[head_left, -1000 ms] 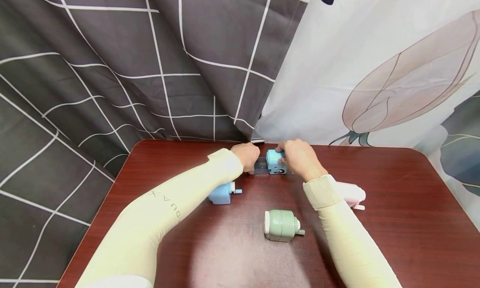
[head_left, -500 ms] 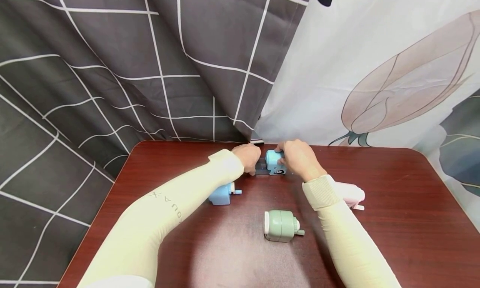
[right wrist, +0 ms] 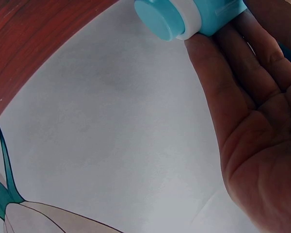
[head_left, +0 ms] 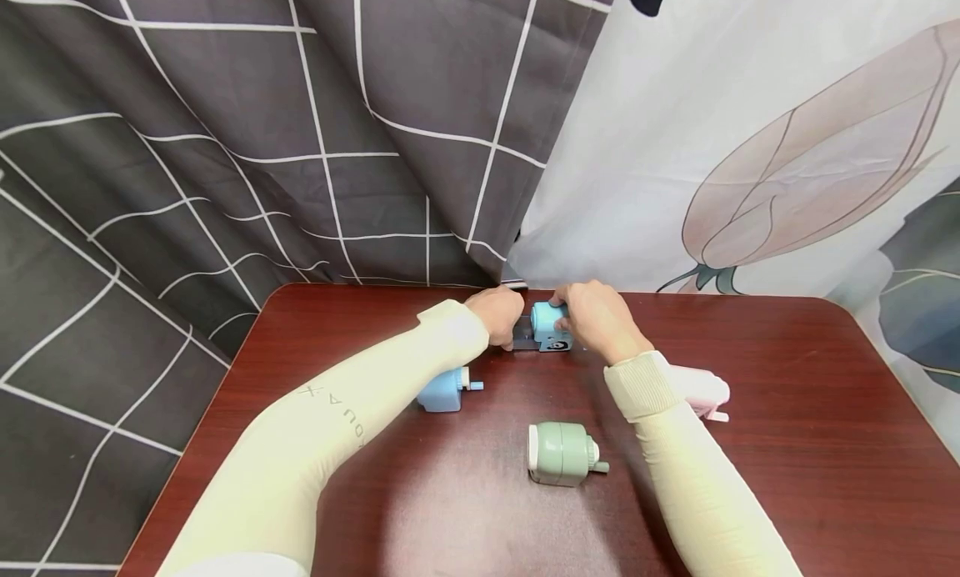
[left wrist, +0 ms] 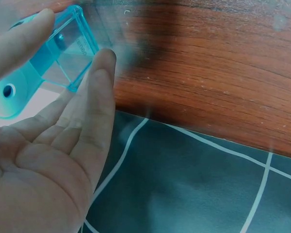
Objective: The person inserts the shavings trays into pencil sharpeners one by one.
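Dark grey curtain fabric with white grid lines (head_left: 262, 93) is hanging behind your reddish-brown wooden table (head_left: 795, 469). Near its far edge, your right hand (head_left: 597, 317) is gripping a light-blue plastic pencil sharpener with a panda print (head_left: 545, 320), while your left hand (head_left: 495, 314) is pinching the clear plastic drawer (head_left: 525, 335) jutting from its left side. Closer to you, a sage-green plastic crank sharpener (head_left: 562, 454) is resting.

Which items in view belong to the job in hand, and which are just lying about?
In the job, it seems:
light-blue sharpener, gripped by the right hand
clear drawer-like part, held by the left hand

Apparently lying about, no hand on them:
blue sharpener
green sharpener
pink sharpener
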The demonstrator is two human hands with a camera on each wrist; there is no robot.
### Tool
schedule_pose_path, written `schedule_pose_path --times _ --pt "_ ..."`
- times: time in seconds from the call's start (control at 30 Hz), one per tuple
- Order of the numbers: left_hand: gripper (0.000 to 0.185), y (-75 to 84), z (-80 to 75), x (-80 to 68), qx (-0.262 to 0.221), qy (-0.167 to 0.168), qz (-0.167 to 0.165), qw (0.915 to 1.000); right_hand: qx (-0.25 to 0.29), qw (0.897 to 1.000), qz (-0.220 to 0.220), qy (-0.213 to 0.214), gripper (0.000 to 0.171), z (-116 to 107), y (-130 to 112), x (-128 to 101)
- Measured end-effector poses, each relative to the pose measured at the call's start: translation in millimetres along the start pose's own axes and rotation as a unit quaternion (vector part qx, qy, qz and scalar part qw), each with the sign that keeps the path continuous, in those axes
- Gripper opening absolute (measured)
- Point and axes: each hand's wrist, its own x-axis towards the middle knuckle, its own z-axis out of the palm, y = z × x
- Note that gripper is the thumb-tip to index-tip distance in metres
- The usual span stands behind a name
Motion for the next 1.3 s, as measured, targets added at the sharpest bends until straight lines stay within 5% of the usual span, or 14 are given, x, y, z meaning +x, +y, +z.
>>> schedule_pose_path --times 0.77,1.3 --pt "0.029 6.4 6.5 16.5 -0.003 -0.006 0.008 0.9999 0.005 1.000 -0.003 0.002 0.030 0 2 -1" --pt "0.035 12.2 3.1 13.7 -0.006 -0.003 0.013 0.9999 0.005 1.000 -0.004 0.001 0.030 0 3 1"
